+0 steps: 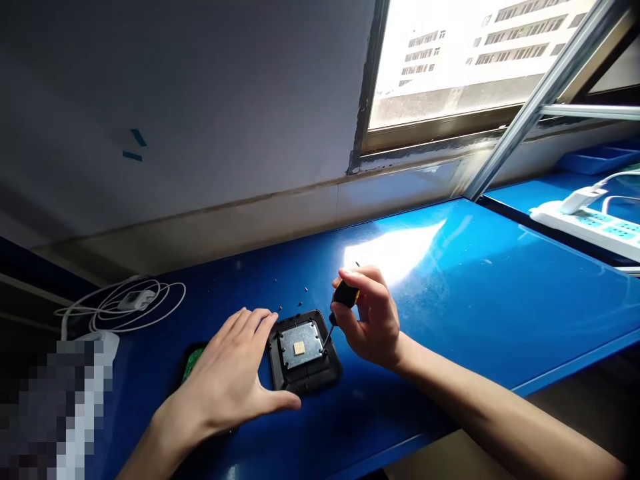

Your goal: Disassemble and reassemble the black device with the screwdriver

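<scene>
A black square plastic housing [309, 383] lies on the blue table, with a silver metal plate [295, 337] inside it and a small beige pad [299, 348] at the plate's middle. My right hand [370, 320] is closed around a screwdriver [346, 293] with a black and yellow handle. Its tilted shaft reaches down to the plate's right edge, near a corner. My left hand [230, 373] spreads its fingers and thumb along the housing's left side. Whether it presses on the housing I cannot tell. Several small screws [301, 304] lie just beyond the housing.
Partly behind my left hand is a green circuit board [193, 363] in a dark shell. A coiled white cable with an adapter [137, 300] lies at the left. A white power strip [590, 223] and a metal frame post [540, 107] stand at the right, below a window.
</scene>
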Motion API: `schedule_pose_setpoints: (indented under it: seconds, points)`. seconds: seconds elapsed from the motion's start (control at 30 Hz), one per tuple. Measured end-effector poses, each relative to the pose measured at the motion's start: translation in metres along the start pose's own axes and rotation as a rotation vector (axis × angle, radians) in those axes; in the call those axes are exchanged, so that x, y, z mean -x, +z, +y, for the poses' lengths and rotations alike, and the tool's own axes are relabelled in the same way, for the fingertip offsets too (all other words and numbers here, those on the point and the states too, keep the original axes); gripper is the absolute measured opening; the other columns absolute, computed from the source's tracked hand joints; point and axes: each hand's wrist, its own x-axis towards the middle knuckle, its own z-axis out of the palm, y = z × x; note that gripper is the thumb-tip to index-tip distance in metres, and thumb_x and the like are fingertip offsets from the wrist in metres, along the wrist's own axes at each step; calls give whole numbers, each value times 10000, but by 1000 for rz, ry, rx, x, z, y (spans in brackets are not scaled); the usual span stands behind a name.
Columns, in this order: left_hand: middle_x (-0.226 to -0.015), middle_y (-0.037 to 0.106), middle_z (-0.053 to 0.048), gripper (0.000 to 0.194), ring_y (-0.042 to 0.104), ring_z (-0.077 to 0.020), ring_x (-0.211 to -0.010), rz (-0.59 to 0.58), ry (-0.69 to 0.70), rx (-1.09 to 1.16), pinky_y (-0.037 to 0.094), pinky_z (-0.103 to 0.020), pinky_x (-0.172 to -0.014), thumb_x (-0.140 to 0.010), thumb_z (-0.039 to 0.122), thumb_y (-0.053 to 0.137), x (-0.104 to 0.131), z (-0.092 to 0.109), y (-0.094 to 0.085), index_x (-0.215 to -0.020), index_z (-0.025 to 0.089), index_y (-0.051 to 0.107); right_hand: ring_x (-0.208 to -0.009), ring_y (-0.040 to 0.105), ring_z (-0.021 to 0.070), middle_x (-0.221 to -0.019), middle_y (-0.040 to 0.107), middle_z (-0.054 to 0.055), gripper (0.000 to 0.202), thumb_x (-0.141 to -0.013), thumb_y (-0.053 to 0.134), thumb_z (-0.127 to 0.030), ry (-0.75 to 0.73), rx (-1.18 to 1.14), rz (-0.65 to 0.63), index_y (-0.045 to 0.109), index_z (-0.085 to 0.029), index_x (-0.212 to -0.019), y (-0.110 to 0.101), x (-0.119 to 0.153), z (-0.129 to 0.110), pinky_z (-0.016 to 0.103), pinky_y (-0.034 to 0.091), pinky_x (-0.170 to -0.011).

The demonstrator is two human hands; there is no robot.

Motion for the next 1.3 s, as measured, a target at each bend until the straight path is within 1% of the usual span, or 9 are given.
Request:
schedule_pose_setpoints:
  seconds: [0.17, 0.33, 0.47, 0.7, 0.9, 1.03, 1.13, 1.2, 1.3]
  points:
    - [-1358, 644, -103, 1011, 580, -457, -1303, -25, -7, 5, 499, -588, -1081, -534, 785, 834, 0, 1, 8, -1399, 325, 585, -829, 635, 179, -1077, 565, 70, 551, -997, 574, -142, -1, 6, -42, 462, -342, -1498, 3, -2, -4, 361, 659, -679]
    - [-1215, 668, -70, 860, 639, -400, -1169, -23, 19, 43, 510, -548, -1070, -549, 687, 867, -5, 6, 4, -1281, 299, 637, -833, 613, 177, -1059, 555, 64, 560, -997, 574, -134, -42, 27, -90, 460, -341, -1505, 5, -1, -7, 331, 646, -651]
    - [-1189, 656, -70, 831, 638, -385, -1126, -61, 7, 20, 533, -529, -1033, -551, 676, 879, -6, 7, 2, -1243, 280, 644, -865, 607, 190, -1072, 559, 75, 566, -996, 577, -129, -61, 24, -85, 461, -340, -1508, 5, -1, -7, 338, 646, -649]
    - [-1252, 665, -87, 874, 615, -417, -1232, -23, 45, 3, 528, -515, -1036, -544, 713, 867, -5, 2, 9, -1276, 295, 636, -888, 643, 194, -1085, 593, 80, 563, -992, 575, -122, -41, 35, -103, 471, -345, -1498, 4, 1, -5, 348, 659, -663]
    - [-1362, 618, -141, 940, 534, -448, -1334, -123, 1, -6, 448, -566, -1131, -556, 702, 883, -6, 7, 5, -1328, 241, 608, -773, 700, 156, -1215, 670, 103, 508, -1049, 416, -125, 69, -105, -206, 431, -322, -1516, 2, 3, -7, 358, 655, -669]
    - [-1347, 598, -161, 928, 529, -425, -1302, -177, -15, 30, 444, -547, -1135, -563, 727, 869, -7, 15, -5, -1264, 169, 627, -802, 702, 176, -1167, 631, 92, 400, -1040, 511, -195, 33, -121, -178, 525, -300, -1425, 4, 2, -8, 360, 647, -636]
    - [-1276, 605, -156, 895, 560, -384, -1208, -198, -20, 36, 480, -523, -1097, -583, 680, 885, -9, 19, -11, -1235, 120, 636, -759, 671, 157, -1057, 573, 52, 408, -986, 619, -153, 43, -38, -113, 584, -299, -1366, 4, 3, -6, 315, 624, -578]
    - [-1246, 608, -148, 879, 572, -368, -1164, -202, -19, 38, 511, -512, -1056, -595, 671, 883, -10, 20, -12, -1224, 109, 639, -744, 662, 148, -1020, 564, 40, 435, -976, 609, -99, 70, 4, -93, 594, -300, -1361, 4, 3, -6, 307, 623, -579]
    - [-1292, 597, -165, 896, 556, -384, -1203, -202, -10, 34, 515, -521, -1049, -620, 696, 856, -10, 18, -10, -1255, 107, 628, -762, 686, 147, -1067, 588, 55, 454, -997, 543, -69, 89, -22, -124, 579, -297, -1388, 4, 4, -10, 323, 638, -613]
